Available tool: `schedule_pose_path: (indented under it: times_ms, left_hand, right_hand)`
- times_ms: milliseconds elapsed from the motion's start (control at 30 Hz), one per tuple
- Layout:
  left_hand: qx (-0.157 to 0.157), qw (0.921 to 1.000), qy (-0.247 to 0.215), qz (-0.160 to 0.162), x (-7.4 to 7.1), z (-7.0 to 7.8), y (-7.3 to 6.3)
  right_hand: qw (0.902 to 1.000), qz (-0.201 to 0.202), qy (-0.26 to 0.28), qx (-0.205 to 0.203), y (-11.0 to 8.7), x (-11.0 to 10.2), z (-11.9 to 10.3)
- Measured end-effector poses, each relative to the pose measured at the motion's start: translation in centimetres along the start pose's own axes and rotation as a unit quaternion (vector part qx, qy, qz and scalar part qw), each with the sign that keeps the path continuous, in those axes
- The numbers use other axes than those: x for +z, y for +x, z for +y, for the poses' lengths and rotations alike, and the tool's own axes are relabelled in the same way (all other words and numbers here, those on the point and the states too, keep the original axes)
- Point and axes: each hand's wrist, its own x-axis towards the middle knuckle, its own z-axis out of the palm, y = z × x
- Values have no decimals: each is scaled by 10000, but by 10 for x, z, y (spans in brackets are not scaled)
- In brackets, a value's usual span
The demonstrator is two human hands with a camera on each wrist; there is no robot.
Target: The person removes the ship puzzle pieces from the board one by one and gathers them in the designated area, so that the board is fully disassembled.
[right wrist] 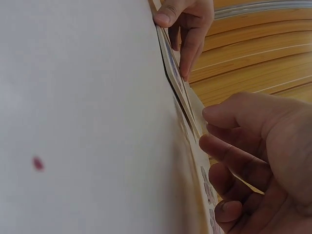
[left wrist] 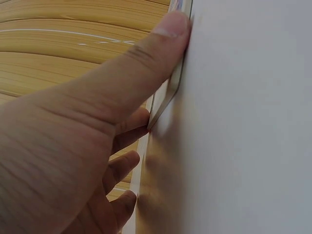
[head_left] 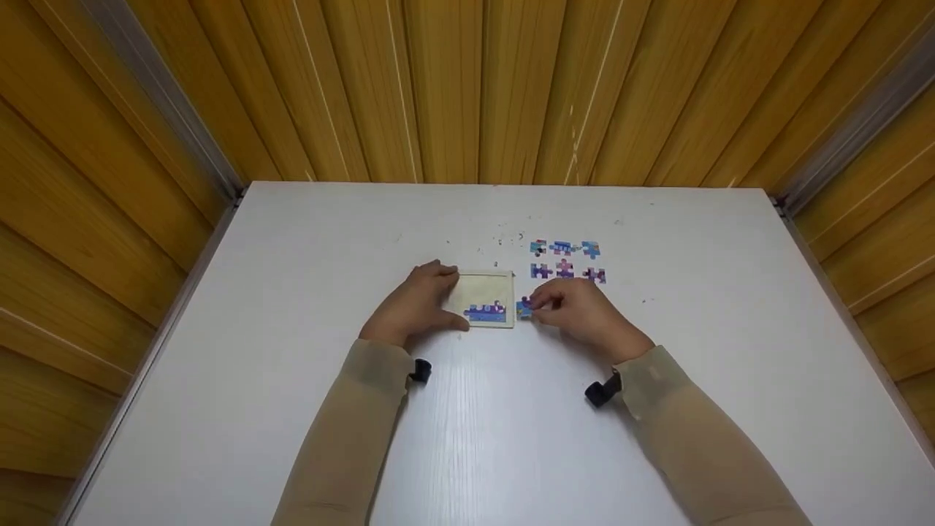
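Note:
A small, pale, square puzzle tray (head_left: 486, 272) lies on the white table. Along its bottom, several joined blue and purple jigsaw pieces (head_left: 486, 314) fill the lower right part. My left hand (head_left: 418, 303) grips the tray from its left side, thumb (left wrist: 173, 27) at the near edge and fingers at the far edge. Just beyond the tray's right edge, my right hand (head_left: 584, 310) pinches a blue and purple jigsaw piece (head_left: 524, 308) between thumb and forefinger. In the right wrist view that piece is hard to make out beside the fingertips (right wrist: 207, 141).
Behind the right hand, loose jigsaw pieces lie in two rows, a far row (head_left: 562, 248) and a nearer row (head_left: 564, 269). Dark specks dot the white table (head_left: 329, 241). Yellow wood-look panels (head_left: 438, 88) rise behind it and at both sides.

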Motion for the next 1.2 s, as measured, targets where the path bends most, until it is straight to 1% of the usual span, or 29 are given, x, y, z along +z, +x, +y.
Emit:
schedule_pose_path:
  times_ms: [167, 267, 533, 733, 833, 967, 1067, 1200]
  left_hand:
    - [1, 10000, 13, 35, 0, -1, 0]
    - [-4, 10000, 3, 61, 0, -1, -1]
    - [-60, 10000, -25, 47, 3, -2, -1]
    - [-115, 9999, -67, 38, 4, -2, -2]
    - [-60, 10000, -41, -8, 4, -2, -2]
    - [6, 10000, 27, -3, 2, -2, 0]
    - [-65, 10000, -10, 9, 0, -1, 1]
    - [-97, 9999, -29, -24, 0, 0, 1]
  right_hand:
    - [9997, -11, -106, 219, 1, -4, 3]
    - [9994, 7, -197, 270, 2, -5, 5]
    - [9983, 137, -504, 269, 2, -8, 12]
    - [9978, 161, -557, 320, 1, -7, 13]
    - [9975, 178, -617, 289, 1, -6, 13]
    - [9968, 247, -671, 368, 2, -7, 12]
    - [9963, 252, -670, 467, 3, -8, 11]
    - [9963, 237, -669, 484, 2, -9, 11]
